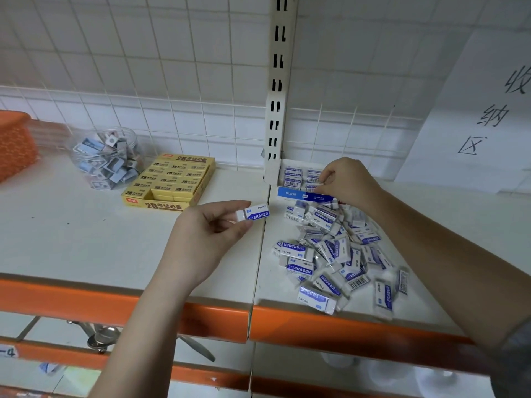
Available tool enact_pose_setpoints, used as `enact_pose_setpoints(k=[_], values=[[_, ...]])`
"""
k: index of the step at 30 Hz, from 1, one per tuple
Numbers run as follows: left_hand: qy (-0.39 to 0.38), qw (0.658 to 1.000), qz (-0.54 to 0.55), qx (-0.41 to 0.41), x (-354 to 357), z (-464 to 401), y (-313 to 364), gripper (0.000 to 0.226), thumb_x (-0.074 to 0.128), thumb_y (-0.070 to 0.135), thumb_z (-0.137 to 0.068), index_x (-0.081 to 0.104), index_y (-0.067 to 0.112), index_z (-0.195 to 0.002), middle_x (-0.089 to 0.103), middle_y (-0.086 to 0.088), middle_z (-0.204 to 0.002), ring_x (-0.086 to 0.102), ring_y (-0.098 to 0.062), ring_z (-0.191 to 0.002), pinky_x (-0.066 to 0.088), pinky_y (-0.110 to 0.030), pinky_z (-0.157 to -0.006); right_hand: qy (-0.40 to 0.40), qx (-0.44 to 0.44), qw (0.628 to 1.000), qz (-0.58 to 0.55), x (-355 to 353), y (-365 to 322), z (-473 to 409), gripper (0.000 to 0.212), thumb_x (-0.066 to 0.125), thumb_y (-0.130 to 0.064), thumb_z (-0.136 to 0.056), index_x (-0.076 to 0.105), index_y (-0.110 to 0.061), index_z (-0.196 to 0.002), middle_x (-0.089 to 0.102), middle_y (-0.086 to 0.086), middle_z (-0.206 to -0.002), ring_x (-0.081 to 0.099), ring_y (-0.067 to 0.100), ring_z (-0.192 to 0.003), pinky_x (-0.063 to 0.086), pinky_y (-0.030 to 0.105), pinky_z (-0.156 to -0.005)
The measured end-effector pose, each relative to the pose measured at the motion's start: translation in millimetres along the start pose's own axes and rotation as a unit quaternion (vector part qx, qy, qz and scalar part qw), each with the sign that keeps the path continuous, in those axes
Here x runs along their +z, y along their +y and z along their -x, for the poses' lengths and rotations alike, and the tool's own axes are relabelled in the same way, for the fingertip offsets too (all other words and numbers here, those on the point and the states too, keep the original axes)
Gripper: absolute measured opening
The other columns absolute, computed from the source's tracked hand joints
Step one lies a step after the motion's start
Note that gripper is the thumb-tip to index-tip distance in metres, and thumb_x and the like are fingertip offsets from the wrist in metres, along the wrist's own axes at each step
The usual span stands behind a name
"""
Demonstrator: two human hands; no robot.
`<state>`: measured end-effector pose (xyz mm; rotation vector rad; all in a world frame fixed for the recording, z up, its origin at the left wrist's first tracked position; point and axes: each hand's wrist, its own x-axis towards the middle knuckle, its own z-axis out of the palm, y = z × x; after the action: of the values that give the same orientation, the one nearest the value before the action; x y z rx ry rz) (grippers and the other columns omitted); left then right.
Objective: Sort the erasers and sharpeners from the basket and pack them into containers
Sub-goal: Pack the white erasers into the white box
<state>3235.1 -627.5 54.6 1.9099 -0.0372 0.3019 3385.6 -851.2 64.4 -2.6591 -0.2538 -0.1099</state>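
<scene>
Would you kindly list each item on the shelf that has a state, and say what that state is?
left hand: pinching one white-and-blue eraser
right hand: fingers curled round an eraser at the blue-and-white box
blue-and-white box: open, partly filled with erasers
loose erasers: piled unsorted on the shelf
yellow 2B eraser box: open, almost full
clear jar: lidless, holding sharpeners
orange basket: contents hidden

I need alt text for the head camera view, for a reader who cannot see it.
The right hand places an eraser into the blue and white box, while the left hand holds another eraser. Loose erasers lie heaped on the white shelf.
</scene>
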Motion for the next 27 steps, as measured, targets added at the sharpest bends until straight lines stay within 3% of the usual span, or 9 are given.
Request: enact_pose_setpoints(k=[4,8,11,16,18,21,24,27], values=[[0.007,1.0,0.005,-0.001,-1.4,0.7,-0.6,0.026,0.073,0.012,-0.078,0.068,0.036,-0.089,0.066,-0.02,-0.087,0.053,-0.015,-0.067,0.042,-0.018,-0.063,0.001,0.003,1.0,-0.001,0.0,-0.2,-3.0,0.014,0.076,-0.016,-0.078,0.069,-0.008,-0.087,0.061,-0.003,-0.078,0.05,0.011,-0.064,0.045,0.035,-0.083],[0.013,1.0,0.002,-0.001,-2.1,1.5,-2.3,0.027,0.073,0.01,-0.078,0.068,0.034,-0.088,0.066,-0.02,-0.087,0.052,-0.014,-0.067,0.043,-0.016,-0.063,0.005,0.002,1.0,0.002,1.8,-0.5,-3.7,0.007,0.075,-0.015,-0.079,0.07,-0.01,-0.081,0.053,-0.012,-0.069,0.053,0.015,-0.073,0.044,0.043,-0.094],[0.013,1.0,-0.013,0.003,-2.3,1.1,-4.5,0.027,0.074,0.011,-0.078,0.068,0.036,-0.087,0.066,-0.018,-0.086,0.053,-0.013,-0.066,0.044,-0.015,-0.064,-0.001,0.004,1.0,0.008,0.9,-2.5,-2.3,0.008,0.074,-0.017,-0.08,0.073,-0.01,-0.086,0.062,-0.004,-0.078,0.054,0.015,-0.074,0.046,0.044,-0.094],[0.018,0.998,-0.059,0.012,-0.9,-13.4,-0.9,0.022,0.072,0.015,-0.08,0.071,0.021,-0.101,0.069,-0.004,-0.076,0.059,-0.008,-0.068,0.043,-0.01,-0.064,0.049,-0.03,0.998,-0.03,-8.6,2.8,15.6,0.011,0.067,-0.013,-0.085,0.074,-0.006,-0.09,0.071,0.005,-0.087,0.064,0.016,-0.078,0.047,0.023,-0.07],[0.009,0.995,-0.091,0.03,0.9,-25.1,6.9,0.025,0.07,0.018,-0.082,0.07,0.015,-0.107,0.069,0.006,-0.071,0.061,0.004,-0.066,0.041,-0.003,-0.065,0.091,-0.048,0.994,-0.042,-15.6,6.5,30.2,0.012,0.065,-0.014,-0.086,0.073,-0.005,-0.09,0.07,0.003,-0.082,0.064,0.014,-0.075,0.047,0.018,-0.068],[-0.011,0.987,-0.142,0.071,9.7,-50.3,23.5,0.025,0.064,0.021,-0.087,0.068,0.015,-0.111,0.066,0.011,-0.07,0.057,0.017,-0.066,0.038,0.0,-0.066,0.115,-0.071,0.989,-0.064,-26.6,8.8,59.0,0.011,0.067,-0.015,-0.085,0.074,-0.008,-0.09,0.069,-0.003,-0.076,0.061,-0.002,-0.066,0.044,0.004,-0.066],[-0.045,0.98,-0.171,0.095,28.8,-82.4,32.3,0.026,0.064,0.021,-0.087,0.067,0.014,-0.112,0.064,0.011,-0.077,0.059,-0.003,-0.077,0.043,-0.015,-0.074,0.104,-0.073,0.987,-0.098,-33.8,7.2,91.6,0.009,0.069,-0.012,-0.083,0.074,-0.013,-0.091,0.061,-0.018,-0.068,0.057,-0.017,-0.061,0.039,-0.003,-0.06],[-0.098,0.968,-0.205,0.107,53.6,-109.9,31.9,0.029,0.068,0.022,-0.084,0.068,0.013,-0.111,0.064,0.003,-0.091,0.054,-0.008,-0.081,0.041,-0.01,-0.063,0.068,-0.059,0.989,-0.114,-36.3,4.6,119.1,0.01,0.071,-0.017,-0.082,0.071,-0.026,-0.086,0.06,-0.024,-0.071,0.057,-0.019,-0.066,0.038,-0.003,-0.061]])
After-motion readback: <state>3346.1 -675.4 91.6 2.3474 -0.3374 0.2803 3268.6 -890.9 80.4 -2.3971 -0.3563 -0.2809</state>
